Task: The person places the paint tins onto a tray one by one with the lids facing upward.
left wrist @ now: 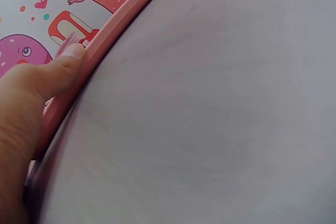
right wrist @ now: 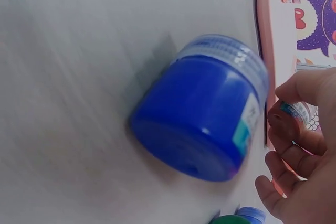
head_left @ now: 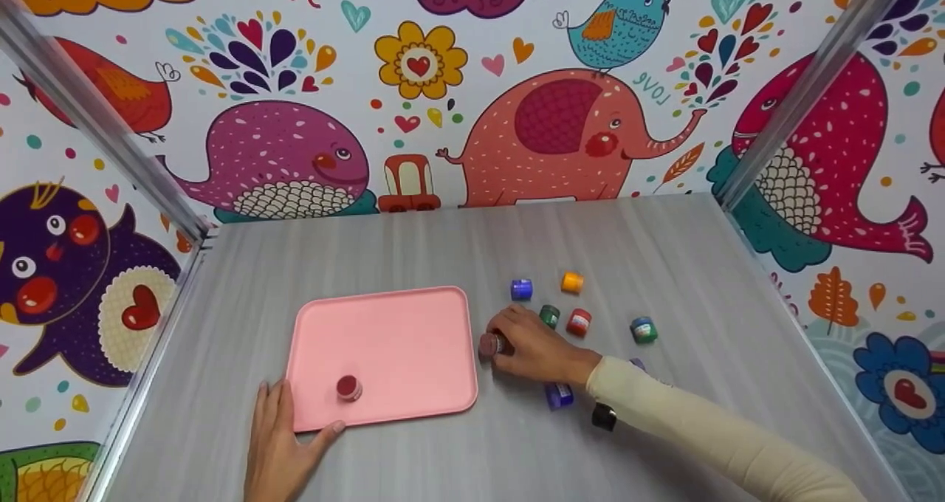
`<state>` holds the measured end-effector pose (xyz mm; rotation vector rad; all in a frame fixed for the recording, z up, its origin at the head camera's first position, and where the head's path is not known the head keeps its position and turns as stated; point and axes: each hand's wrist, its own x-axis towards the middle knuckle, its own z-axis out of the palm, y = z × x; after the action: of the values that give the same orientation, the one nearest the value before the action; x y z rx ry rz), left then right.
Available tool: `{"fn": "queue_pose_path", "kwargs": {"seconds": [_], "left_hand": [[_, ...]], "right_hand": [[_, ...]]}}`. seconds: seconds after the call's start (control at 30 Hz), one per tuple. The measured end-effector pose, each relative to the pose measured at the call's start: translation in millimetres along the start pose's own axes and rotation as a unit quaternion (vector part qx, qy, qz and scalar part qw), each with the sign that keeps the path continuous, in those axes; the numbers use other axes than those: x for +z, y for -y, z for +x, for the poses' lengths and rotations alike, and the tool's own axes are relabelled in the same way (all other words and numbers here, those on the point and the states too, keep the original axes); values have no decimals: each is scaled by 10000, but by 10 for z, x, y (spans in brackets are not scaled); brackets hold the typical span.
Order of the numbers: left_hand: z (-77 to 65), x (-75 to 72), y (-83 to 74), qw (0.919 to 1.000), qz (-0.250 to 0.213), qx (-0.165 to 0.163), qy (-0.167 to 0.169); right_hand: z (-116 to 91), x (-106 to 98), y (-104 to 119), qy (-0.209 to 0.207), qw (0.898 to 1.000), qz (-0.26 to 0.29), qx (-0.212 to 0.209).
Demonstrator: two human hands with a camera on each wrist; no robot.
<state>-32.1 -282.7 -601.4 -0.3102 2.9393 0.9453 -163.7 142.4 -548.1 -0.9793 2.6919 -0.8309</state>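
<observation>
A pink tray (head_left: 384, 354) lies on the table, and my left hand (head_left: 280, 439) holds its near left corner. The thumb (left wrist: 71, 61) lies along the rim in the left wrist view, the fingers along the left side. On the tray stands a small dark red paint jar (head_left: 349, 388). Just past the tray's right edge, my right hand (head_left: 535, 347) pinches a brown paint jar (right wrist: 286, 121) between thumb and fingers. A blue paint jar (right wrist: 199, 108) lies on its side near the right wrist, looming large in the right wrist view.
Several more paint jars lie right of the tray: blue (head_left: 521, 289), orange (head_left: 572, 282), dark green (head_left: 548, 316), red (head_left: 579, 322) and green (head_left: 644, 330). A purple jar (head_left: 637, 365) is partly hidden behind the right sleeve. Patterned walls and metal posts (head_left: 812, 88) enclose the table.
</observation>
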Motion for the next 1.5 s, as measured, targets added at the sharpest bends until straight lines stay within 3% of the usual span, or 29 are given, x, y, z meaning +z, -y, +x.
{"fn": "queue_pose_path", "kwargs": {"seconds": [0.33,0.57,0.83,1.0,1.23,1.5], "left_hand": [[-3,0,1,9996,-38,-182,200],[-32,57,62,9969,-109,522,-584],[-16,15,33,9997,-103,179,-132],[-15,3,25,9999,-141,88,-13],[-24,4,30,9999,-126,80,-30],[-32,35,40,9987,-170,341,-333]], "right_hand": [[67,59,47,-104,9992,377,2],[160,158,92,-233,9980,486,-326],[260,270,182,-251,9973,443,-533],[338,354,231,-344,9963,275,-734],[455,483,306,-542,9931,355,-979],[616,681,380,-1017,9830,420,-1469]]}}
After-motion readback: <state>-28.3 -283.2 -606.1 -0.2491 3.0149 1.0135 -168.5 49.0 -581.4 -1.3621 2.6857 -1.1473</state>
